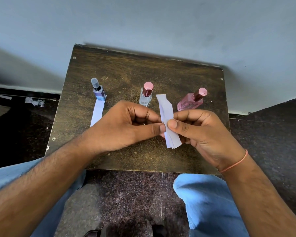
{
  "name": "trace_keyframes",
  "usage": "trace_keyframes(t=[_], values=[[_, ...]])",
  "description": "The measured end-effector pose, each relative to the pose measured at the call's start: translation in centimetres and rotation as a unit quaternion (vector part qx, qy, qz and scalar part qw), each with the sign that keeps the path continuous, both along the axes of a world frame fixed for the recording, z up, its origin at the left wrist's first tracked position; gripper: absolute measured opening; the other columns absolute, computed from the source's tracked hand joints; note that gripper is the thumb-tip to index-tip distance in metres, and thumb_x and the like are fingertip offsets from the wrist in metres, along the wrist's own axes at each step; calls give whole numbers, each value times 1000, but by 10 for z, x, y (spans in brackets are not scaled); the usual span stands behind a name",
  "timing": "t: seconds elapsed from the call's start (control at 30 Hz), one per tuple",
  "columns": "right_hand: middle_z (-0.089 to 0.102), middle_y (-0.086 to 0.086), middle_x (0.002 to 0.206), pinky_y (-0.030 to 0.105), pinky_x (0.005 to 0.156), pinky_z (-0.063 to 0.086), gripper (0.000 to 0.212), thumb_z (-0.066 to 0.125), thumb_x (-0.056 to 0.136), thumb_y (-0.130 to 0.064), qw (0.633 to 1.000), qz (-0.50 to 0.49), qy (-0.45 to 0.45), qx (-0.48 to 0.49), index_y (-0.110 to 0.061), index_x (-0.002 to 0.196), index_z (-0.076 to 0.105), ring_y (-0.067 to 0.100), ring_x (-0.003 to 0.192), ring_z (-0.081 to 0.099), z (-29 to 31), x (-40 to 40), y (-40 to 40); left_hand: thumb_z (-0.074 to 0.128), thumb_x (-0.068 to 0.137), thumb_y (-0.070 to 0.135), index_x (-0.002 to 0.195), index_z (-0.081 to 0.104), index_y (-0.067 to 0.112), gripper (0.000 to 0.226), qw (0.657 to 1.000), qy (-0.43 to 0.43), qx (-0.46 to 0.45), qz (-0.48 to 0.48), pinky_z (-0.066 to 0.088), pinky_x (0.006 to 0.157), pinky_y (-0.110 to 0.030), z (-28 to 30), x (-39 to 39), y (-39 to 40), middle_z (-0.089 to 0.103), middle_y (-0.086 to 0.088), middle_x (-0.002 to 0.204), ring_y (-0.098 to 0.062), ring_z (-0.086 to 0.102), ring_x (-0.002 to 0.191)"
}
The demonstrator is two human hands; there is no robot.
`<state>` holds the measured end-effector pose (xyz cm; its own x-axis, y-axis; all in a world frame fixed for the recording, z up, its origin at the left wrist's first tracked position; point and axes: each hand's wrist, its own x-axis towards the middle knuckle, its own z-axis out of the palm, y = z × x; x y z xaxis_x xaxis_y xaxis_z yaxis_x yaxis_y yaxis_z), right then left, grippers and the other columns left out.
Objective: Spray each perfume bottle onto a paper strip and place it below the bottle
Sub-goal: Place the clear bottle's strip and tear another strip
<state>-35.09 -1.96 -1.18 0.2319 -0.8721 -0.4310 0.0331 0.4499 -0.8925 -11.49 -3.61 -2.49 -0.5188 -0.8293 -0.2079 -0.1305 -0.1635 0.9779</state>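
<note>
Three perfume bottles stand in a row on a small dark wooden table (120, 71): a blue bottle (98, 92) with a clear cap at left, a clear bottle (146, 96) with a pink cap in the middle, and a pink bottle (190, 102) at right. One white paper strip (97, 112) lies on the table just below the blue bottle. My right hand (202, 132) holds a small bundle of white paper strips (168, 120) upright over the table. My left hand (126, 127) pinches the same bundle from the left with thumb and forefinger.
The table stands against a pale blue wall (143, 23). Torn paper scraps (34, 101) lie on the dark floor at left. My knees in blue jeans (207, 202) sit under the table's near edge.
</note>
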Motion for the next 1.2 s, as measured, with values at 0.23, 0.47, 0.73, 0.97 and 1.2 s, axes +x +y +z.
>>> trace_keyframes(t=[0.23,0.47,0.73,0.97,1.2], values=[[81,5,79,26,53,55,31,83,78,-24,997,35,68,-5,-10,106,82,10,64,72,4,3,1,89,88,24,90,86,23,4,991,-116,-63,38,36,49,-22,-3,2,2,81,10,78,-10,45,50],[81,15,86,30,54,56,29,86,75,-30,999,23,47,9,-21,102,86,21,72,74,5,4,1,89,83,28,82,83,27,6,972,-205,-110,37,40,47,-14,1,1,3,79,18,77,0,54,46],[79,13,91,28,55,55,46,86,72,-25,999,-9,21,38,-21,118,81,17,76,71,6,10,1,86,85,32,84,82,29,5,934,-300,-195,-17,41,63,0,4,-1,5,78,20,77,18,63,65],[81,12,92,27,56,57,46,87,68,-22,998,-21,-4,66,-24,114,84,16,76,75,9,10,0,74,92,39,104,79,32,15,932,-267,-246,-9,36,63,2,11,-1,7,74,22,86,22,57,68],[82,14,90,27,54,57,50,84,72,-16,997,-4,28,70,-20,122,77,18,75,77,11,12,1,70,103,31,126,79,31,25,929,-230,-289,0,33,65,-1,6,-4,8,55,37,82,28,52,74]])
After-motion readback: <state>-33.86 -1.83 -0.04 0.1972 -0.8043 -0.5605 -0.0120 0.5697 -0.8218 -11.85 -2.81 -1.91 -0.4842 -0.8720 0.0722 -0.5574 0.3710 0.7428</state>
